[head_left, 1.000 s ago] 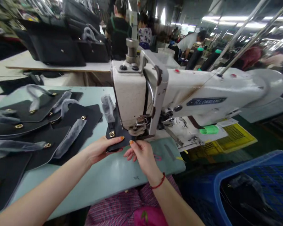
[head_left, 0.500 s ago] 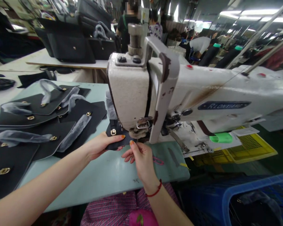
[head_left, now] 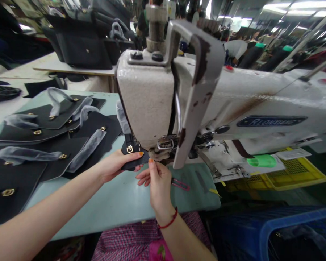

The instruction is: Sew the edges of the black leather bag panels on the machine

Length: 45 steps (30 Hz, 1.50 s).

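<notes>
A black leather-like bag panel lies under the head of a white sewing machine. It carries a gold buckle and a handle wrapped in clear film. My left hand grips the panel's near edge, thumb on top and fingers below. At the panel's right corner, close to the presser foot, my right hand pinches the edge with its thumb tip; the other fingers curl loosely. The needle and stitch line are hidden by the machine head.
Several similar black panels with wrapped handles overlap on the table's left. Pink-handled thread snips lie right of my right hand. A blue crate stands lower right, a yellow crate behind it. Black bags stand on the table beyond.
The view has shifted, with the machine appearing larger and closer. My right hand has moved slightly left, uncovering more of the snips. Both hands remain at the panel.
</notes>
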{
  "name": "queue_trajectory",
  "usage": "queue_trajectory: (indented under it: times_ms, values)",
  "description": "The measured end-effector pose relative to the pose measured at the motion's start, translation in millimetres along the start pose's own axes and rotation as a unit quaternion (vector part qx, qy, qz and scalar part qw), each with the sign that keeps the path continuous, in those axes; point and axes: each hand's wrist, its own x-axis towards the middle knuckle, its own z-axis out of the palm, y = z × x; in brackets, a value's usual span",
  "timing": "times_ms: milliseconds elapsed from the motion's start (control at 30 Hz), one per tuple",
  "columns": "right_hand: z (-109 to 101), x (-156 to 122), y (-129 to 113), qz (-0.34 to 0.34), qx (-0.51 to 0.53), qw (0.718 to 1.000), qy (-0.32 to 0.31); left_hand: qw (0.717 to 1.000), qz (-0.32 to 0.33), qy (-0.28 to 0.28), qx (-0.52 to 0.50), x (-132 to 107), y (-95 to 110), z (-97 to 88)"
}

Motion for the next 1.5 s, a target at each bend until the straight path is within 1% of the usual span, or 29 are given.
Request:
queue_trajectory:
  times_ms: [267,333,467,567,667,833,933,1067,1233,1300,1400,1467,1500]
  values:
    - [3,3,0,-0.009,0.006,1.0,0.007,1.0,0.024,0.0,-0.006,-2,-8,-1.2]
    - [3,3,0,-0.005,0.014,1.0,0.006,0.999,0.021,0.012,-0.021,-5,-12,1.2]
    - [1,3,0,0.003,0.029,1.0,-0.004,0.997,0.007,0.056,-0.062,-12,-18,9.5]
    - [-1,4,-1,0.013,0.04,0.999,-0.009,0.993,0.021,0.077,-0.084,-18,-24,18.2]
    - [-5,4,-2,0.019,0.045,0.999,-0.017,0.987,0.051,0.097,-0.118,-25,-32,30.0]
    - [-14,3,-8,0.005,0.005,0.999,-0.032,0.964,0.091,0.169,-0.184,-35,-48,56.2]
    - [-22,4,-13,0.004,-0.026,0.998,-0.053,0.947,0.112,0.208,-0.219,-38,-60,73.0]
    - [-34,7,-18,0.005,-0.055,0.996,-0.073,0.917,0.152,0.267,-0.256,-38,-73,98.6]
    - [-49,15,-24,-0.012,-0.101,0.989,-0.104,0.895,0.152,0.317,-0.276,-37,-83,134.0]
    - [-55,15,-28,-0.019,-0.119,0.986,-0.115,0.891,0.154,0.329,-0.271,-37,-85,142.9]
    - [-68,8,-34,-0.039,-0.171,0.977,-0.123,0.899,0.158,0.339,-0.228,-36,-86,147.3]
    - [-82,0,-32,-0.063,-0.221,0.967,-0.107,0.909,0.147,0.335,-0.199,-34,-88,146.0]
    - [-90,-4,-29,-0.083,-0.25,0.961,-0.087,0.915,0.135,0.326,-0.197,-34,-90,144.8]
